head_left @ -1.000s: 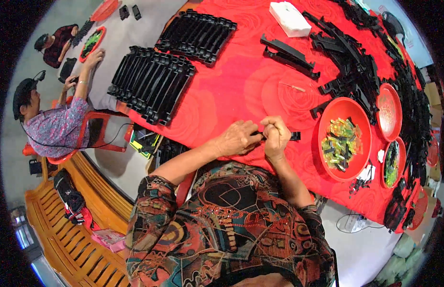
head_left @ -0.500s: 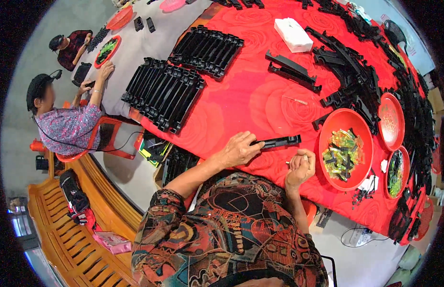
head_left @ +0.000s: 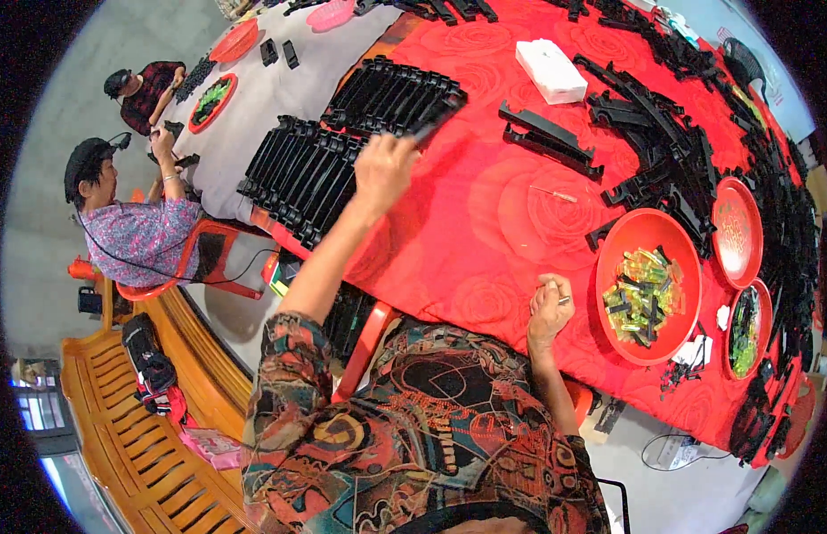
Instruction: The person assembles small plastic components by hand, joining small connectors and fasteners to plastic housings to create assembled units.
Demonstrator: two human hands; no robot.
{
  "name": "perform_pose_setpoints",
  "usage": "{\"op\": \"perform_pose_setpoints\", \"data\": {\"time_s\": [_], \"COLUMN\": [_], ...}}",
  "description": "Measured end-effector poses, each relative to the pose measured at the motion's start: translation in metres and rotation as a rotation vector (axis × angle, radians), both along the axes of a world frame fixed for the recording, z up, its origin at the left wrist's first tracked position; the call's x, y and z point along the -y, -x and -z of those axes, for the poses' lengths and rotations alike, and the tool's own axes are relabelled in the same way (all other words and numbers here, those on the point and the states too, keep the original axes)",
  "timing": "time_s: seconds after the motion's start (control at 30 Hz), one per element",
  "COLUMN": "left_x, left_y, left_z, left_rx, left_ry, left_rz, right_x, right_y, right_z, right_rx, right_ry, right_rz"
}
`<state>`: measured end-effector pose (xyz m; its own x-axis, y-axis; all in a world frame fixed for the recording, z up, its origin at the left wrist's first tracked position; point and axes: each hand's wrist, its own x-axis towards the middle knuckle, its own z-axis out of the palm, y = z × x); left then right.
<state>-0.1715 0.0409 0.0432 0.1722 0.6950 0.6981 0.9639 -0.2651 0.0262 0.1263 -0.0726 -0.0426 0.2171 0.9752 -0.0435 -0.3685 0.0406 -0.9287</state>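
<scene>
My left hand (head_left: 387,173) reaches out over the table, its fingers closed on a long black plastic bar (head_left: 442,117) that is smeared by motion. The bar is beside two rows of similar black bars, a nearer row (head_left: 298,182) and a farther row (head_left: 391,100). Close to the table's front edge, my right hand (head_left: 549,311) is curled shut; a small pale, shiny end sticks out of its fingers, too little to name. To its right stands a red bowl (head_left: 614,343) with small yellow-green and black pieces (head_left: 647,294) in it.
A red cloth (head_left: 494,214) covers the table. Loose black bars (head_left: 658,151) lie heaped at the right, near a white tissue pack (head_left: 551,71) and two smaller red dishes (head_left: 738,231). Two people sit at the grey table (head_left: 253,98) on the left. A wooden bench (head_left: 137,427) stands behind.
My left hand has lifted the black bar from the table's front and carried it up and left to the rows. The right hand stays near the bowl, slightly turned.
</scene>
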Motion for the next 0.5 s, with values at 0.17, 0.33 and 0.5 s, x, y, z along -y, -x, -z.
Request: {"op": "perform_pose_setpoints", "data": {"time_s": [0.17, 0.33, 0.5], "left_x": [-0.065, -0.089, -0.094], "left_y": [0.061, 0.081, 0.088], "left_z": [0.007, 0.01, 0.016], "left_rx": [-0.226, -0.292, -0.288], "left_ry": [0.036, 0.128, 0.163], "left_rz": [-0.326, -0.45, -0.493], "right_x": [-0.002, -0.002, -0.002], "right_y": [0.0, -0.002, 0.0], "right_z": [0.001, 0.005, 0.008], "right_rx": [0.014, 0.096, 0.213], "right_ry": [-0.026, -0.012, -0.029], "right_rz": [-0.048, -0.064, -0.049]}}
